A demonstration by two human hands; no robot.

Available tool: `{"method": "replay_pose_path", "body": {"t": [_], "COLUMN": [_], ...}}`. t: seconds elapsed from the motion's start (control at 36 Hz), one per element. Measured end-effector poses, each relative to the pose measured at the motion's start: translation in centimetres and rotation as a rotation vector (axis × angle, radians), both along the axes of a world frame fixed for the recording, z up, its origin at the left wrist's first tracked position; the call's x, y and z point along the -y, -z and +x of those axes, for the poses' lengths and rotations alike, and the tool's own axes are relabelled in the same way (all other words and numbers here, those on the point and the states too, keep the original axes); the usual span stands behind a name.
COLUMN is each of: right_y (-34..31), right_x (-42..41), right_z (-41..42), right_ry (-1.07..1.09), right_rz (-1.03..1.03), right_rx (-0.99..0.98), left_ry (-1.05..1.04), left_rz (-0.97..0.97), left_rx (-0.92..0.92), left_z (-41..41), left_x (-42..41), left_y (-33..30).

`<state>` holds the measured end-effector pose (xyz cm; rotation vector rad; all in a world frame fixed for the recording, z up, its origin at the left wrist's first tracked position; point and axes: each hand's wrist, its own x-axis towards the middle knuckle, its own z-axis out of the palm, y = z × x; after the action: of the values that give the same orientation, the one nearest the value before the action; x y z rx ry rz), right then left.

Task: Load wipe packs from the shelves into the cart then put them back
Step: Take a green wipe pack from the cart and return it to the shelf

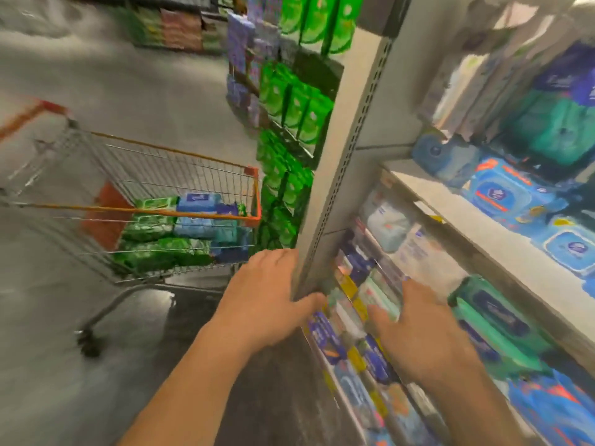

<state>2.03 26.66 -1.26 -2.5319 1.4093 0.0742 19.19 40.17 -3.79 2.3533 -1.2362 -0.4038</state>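
Observation:
The frame is motion-blurred. A wire shopping cart (180,217) with orange trim stands on the left and holds several green and blue wipe packs (180,233). My right hand (421,333) reaches into a lower shelf (354,320) and grips a pale green and white wipe pack (383,296), thumb on one side and fingers on the other. My left hand (267,300) is beside the grey shelf upright (338,175) with its fingers spread, the thumb across the upright's lower corner. It holds no pack. More blue and teal wipe packs (502,197) lie on the shelf above.
Green packs (289,101) hang in rows on the end of the shelving, just beyond the cart. Grey floor (96,75) stretches away on the left, with another stocked shelf (174,27) far back. A teal pack (495,320) sits to the right of my right hand.

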Motion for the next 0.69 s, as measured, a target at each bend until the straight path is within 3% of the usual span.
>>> {"method": "replay_pose_path", "body": {"t": [0.39, 0.69], "right_y": [2.4, 5.3], "right_x": [-0.2, 5.0], "right_z": [17.6, 33.1], "right_ry": [-0.277, -0.47], "right_rz": [0.069, 0.186], "right_rx": [-0.034, -0.033], "left_ry": [-0.319, -0.486], "left_rz": [0.031, 0.102], "left_rx": [-0.139, -0.131], "left_z": [13.1, 26.1], "left_x": [-6.2, -3.2], "left_y": [3.0, 4.4]}}
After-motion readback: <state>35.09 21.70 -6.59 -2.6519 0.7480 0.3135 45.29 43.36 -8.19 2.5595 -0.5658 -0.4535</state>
